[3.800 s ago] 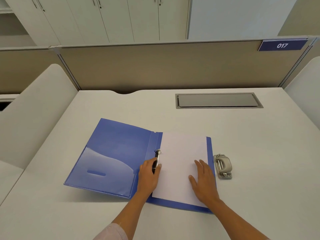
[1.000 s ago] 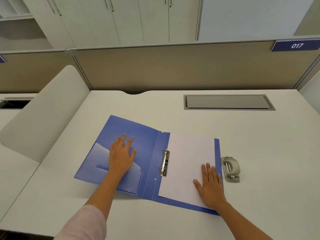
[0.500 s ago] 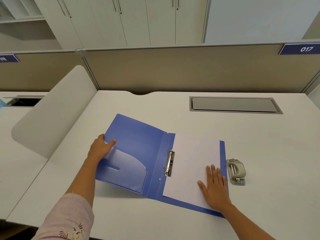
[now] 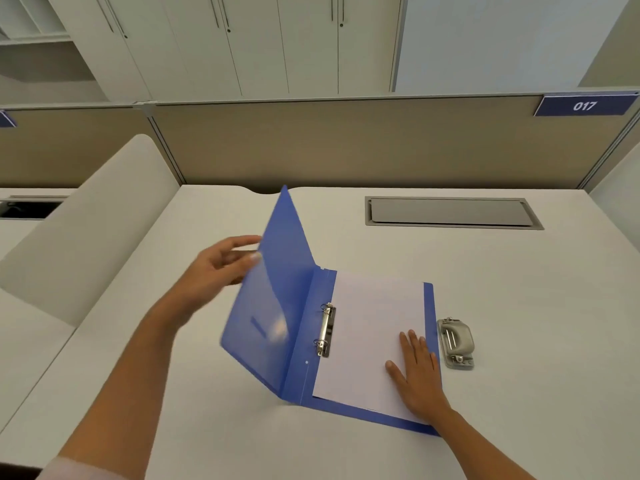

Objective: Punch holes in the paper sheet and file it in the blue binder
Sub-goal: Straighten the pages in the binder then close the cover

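- Blue plastic binder (image 4: 309, 344) lies open at the centre of a white desk (image 4: 519, 306), with its back half flat on the desktop.
- Its front cover (image 4: 277, 289) stands raised, tilted steeply, its top corner pointing toward the upper middle of the frame. A clear pocket shows on the inner face.
- Left hand (image 4: 214, 271), blurred, is at the cover's outer edge, left of centre. The thumb tip lies on the near side of the edge and the fingers run on behind it, so the hand holds the cover up.
- White paper sheet (image 4: 374, 323) lies on the binder's flat half, right of centre, with its left edge at the silver ring mechanism (image 4: 327, 329). Both rings look closed; whether they pass through holes in the sheet is too small to tell.
- Right hand (image 4: 420, 375) lies palm down on the sheet's lower right corner. Its fingers are straight and close together, pressing flat and gripping nothing.
- Grey metal hole punch (image 4: 455, 342) sits on the desk just beside the binder's right edge, apart from the right hand.
- Grey rectangular cable hatch (image 4: 450, 213) is set into the desktop at upper right.
- Beige partition panel (image 4: 346, 143) runs across behind the desk, with a blue sign reading 017 (image 4: 584, 105) at its right end.
- White curved side divider (image 4: 86, 230) stands at the left edge of the desk.
- White cabinet doors (image 4: 259, 39) fill the top of the frame.
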The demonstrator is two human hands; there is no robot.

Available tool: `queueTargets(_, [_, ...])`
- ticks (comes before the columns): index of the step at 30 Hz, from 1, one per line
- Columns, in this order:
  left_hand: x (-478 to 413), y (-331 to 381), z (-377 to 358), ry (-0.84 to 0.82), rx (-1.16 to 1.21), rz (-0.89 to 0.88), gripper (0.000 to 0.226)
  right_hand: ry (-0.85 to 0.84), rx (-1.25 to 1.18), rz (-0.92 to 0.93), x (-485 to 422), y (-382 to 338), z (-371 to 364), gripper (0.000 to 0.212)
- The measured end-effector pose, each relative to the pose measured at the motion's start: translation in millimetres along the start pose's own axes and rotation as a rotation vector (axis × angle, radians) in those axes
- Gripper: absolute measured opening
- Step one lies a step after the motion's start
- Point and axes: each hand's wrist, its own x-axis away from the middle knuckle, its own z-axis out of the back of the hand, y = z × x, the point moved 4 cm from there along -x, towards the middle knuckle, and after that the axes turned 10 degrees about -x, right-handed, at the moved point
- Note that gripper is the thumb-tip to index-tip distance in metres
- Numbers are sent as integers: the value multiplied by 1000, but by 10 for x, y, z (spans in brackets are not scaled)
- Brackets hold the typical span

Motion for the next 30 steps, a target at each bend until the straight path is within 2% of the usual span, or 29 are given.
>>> queueTargets(4, [23,65,-702,-242,55,-97,57,38,-364,-73,20,-38,138,70])
queueTargets(7, [10,-22,-1240,-375,30,-88,59,79,-695,-124,65,-95,292,81])
queueTargets(9, [4,-158,-1570,-450,-66,-75,64,100,-898,-192,70,-77,358,71])
queueTargets(12, [-19,-504,-1926,-501,-332,-35,63,106,-1264,-351,40,78,413,52])
queueTargets(14, [-33,-719,-2079,-506,-483,-26,62,124,-1370,-365,49,124,532,57])
queueTargets(16, [-35,-903,-2198,-513,-651,-64,63,156,-1424,-330,81,154,674,78])
queueTargets(18, [-40,-1077,-2265,-518,-803,-115,67,152,-1433,-298,131,109,798,86])
queueTargets(19, [-46,-1154,-2292,-516,-868,-141,71,153,-1402,-294,135,125,815,82])
queueTargets(21, [-40,-1249,-2321,-486,-970,-200,79,148,-1257,-268,169,59,825,42])
queueTargets(22, [-34,-1296,-2339,-446,-1017,-237,79,140,-1146,-246,185,24,814,33])
queueTargets(24, [-9,-1370,-2363,-357,-1118,-292,74,99,-975,-230,207,12,726,48])
queueTargets(26, [12,-1452,-2390,-365,-1191,-225,70,79,-836,-164,246,-23,642,62])
queueTargets(30, [10,-1488,-2446,-401,-1152,-196,71,-19,-500,-12,293,-53,377,71])
